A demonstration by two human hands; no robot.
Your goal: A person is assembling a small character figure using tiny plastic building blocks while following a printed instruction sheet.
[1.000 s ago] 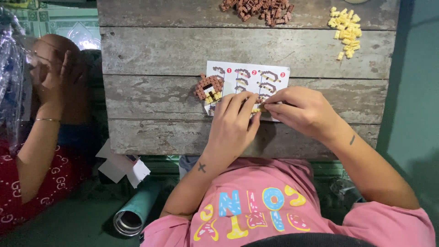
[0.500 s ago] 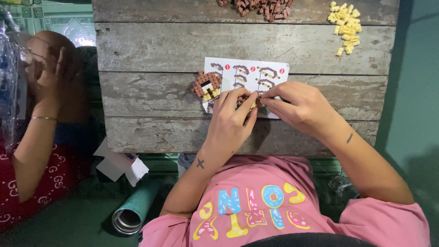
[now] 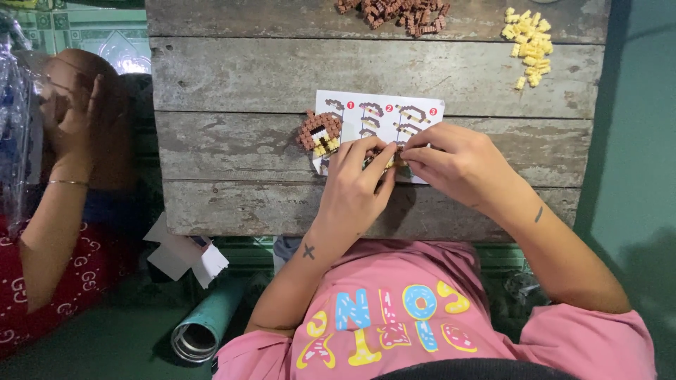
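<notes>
My left hand [image 3: 358, 188] and my right hand [image 3: 454, 167] meet fingertip to fingertip over a white instruction sheet [image 3: 377, 116] on the wooden table [image 3: 267, 77]. Between the fingers sits a small brick piece [image 3: 389, 159], mostly hidden, pinched from both sides. A partly built brown-and-yellow brick figure [image 3: 319, 132] lies at the sheet's left edge, just left of my left fingers.
A pile of brown bricks [image 3: 394, 12] lies at the table's far edge, and a pile of yellow bricks [image 3: 528, 43] at the far right. Another person [image 3: 63, 176] in red sits to the left. A teal metal tube [image 3: 204, 327] and white paper scraps [image 3: 184, 255] lie on the floor.
Both hands stay pressed together over the sheet; the fingers shift slightly on the small piece. The person at the left has barely moved.
</notes>
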